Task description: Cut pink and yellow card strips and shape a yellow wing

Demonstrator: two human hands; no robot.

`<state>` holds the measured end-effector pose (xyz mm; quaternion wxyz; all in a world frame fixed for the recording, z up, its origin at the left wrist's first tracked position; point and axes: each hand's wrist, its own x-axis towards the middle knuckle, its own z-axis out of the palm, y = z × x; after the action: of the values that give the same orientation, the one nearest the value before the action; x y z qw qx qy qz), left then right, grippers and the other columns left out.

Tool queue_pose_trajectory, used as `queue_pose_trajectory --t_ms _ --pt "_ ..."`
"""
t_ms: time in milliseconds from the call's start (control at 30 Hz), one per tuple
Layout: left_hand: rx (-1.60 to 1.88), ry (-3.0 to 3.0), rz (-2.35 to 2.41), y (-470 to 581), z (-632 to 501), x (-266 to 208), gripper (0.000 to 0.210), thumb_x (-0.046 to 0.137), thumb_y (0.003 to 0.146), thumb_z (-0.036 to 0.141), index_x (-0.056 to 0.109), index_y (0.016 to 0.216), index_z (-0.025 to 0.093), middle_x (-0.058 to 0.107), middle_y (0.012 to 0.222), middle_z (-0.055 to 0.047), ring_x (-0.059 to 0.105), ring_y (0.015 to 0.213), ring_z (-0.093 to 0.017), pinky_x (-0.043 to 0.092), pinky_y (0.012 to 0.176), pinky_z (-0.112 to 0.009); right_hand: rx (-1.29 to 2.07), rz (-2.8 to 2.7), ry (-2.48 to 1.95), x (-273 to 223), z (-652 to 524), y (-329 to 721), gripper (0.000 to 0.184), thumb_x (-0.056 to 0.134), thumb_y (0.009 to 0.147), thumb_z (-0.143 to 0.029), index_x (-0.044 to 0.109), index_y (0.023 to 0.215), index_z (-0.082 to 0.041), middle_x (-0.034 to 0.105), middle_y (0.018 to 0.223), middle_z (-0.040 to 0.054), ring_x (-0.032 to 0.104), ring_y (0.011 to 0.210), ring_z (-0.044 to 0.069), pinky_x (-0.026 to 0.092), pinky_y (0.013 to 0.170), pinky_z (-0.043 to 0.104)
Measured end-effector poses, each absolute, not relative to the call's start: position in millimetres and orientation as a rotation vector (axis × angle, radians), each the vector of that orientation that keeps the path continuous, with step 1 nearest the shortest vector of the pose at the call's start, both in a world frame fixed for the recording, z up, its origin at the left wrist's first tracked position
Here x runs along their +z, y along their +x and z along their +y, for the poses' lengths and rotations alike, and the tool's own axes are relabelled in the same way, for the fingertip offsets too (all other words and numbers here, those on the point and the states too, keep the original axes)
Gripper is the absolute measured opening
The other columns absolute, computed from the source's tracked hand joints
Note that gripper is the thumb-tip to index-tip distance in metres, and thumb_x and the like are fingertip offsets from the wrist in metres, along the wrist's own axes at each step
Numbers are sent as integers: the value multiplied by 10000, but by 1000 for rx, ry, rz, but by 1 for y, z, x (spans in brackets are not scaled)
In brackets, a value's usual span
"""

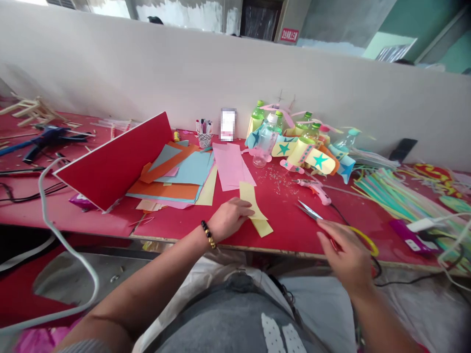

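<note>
My left hand [230, 216], with a beaded bracelet at the wrist, has its fingers closed on the edge of a pale yellow paper strip [248, 193]. A second piece of yellow paper [263, 228] lies under the strip's near end. My right hand [346, 252] grips a pair of scissors [311, 211] by the handles, blades pointing to the upper left over the table. Part of the handles is hidden by the fingers. Just beyond the blades lies a pink glue gun [315, 190]. Pink paper sheets [233, 166] are spread behind the yellow strip.
Coloured paper [187, 169] is stacked on the left beside an upright red board [121, 162]. Plastic-bottle planes [298, 149] stand at the back. A pen cup [204, 139] and a phone [228, 125] are near the partition. Straws [397, 201] and a purple power strip [414, 240] lie right.
</note>
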<state>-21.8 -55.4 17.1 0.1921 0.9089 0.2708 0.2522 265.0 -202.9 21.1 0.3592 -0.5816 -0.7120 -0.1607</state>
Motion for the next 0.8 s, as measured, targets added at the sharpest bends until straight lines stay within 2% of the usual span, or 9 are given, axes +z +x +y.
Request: queue_pose_trajectory --t_ms 133,267,500,667,800 --pt "768 2588 820 -30 -81 14 317 435 900 144 696 1058 230 620 1199 -66 553 1040 -197 478 895 -365 -486 -1742 -1689 11 -244 308 358 611 818 -266 609 1176 -257 683 1087 98 637 991 287 488 907 469" --pt "813 2659 877 -32 -98 12 326 452 885 134 680 1096 230 582 1253 -64 475 1095 -232 441 934 -405 -464 -1780 -1807 -7 -262 337 377 595 815 -280 597 1191 -252 670 1109 134 627 1009 317 481 904 459" --pt "632 2731 995 -36 -118 5 389 502 860 144 634 1163 348 511 1297 -39 373 1143 -275 372 942 -466 -454 -1827 -1924 -29 -254 375 373 556 796 -309 628 1144 -194 665 1104 160 628 979 323 478 834 451" --pt "532 2730 1006 -36 -115 6 337 495 885 204 644 1136 373 525 1258 -35 385 1092 -267 356 896 -456 -412 -1851 -1976 -21 -245 380 397 543 787 -280 618 1169 -201 685 1004 161 626 853 291 463 730 432" --pt "509 2723 997 -36 -115 6 314 477 899 222 653 1119 360 545 1219 -41 401 1053 -248 356 873 -427 -402 -1845 -1853 2 -242 340 387 499 841 -367 604 1176 -202 659 1085 154 592 962 321 443 835 488"
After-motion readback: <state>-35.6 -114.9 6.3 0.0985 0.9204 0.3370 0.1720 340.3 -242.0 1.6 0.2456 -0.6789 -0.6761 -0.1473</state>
